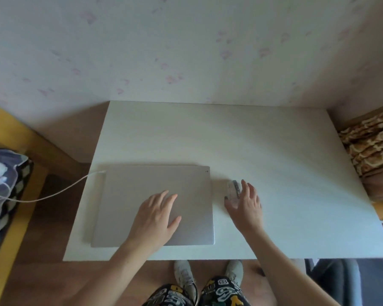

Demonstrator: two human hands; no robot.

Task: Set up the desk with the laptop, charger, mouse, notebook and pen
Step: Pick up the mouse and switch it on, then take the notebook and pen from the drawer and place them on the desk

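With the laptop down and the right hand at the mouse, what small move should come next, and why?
Probably let go of the mouse and draw the right hand back. The mouse already sits on the desk just right of the closed laptop, whose cable is plugged in, while the left hand lies flat on the lid. No notebook or pen is in view.

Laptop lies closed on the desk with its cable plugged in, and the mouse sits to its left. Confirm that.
Not quite: the head view shows the mouse to the right of the closed laptop, under the right hand. The cable is plugged in.
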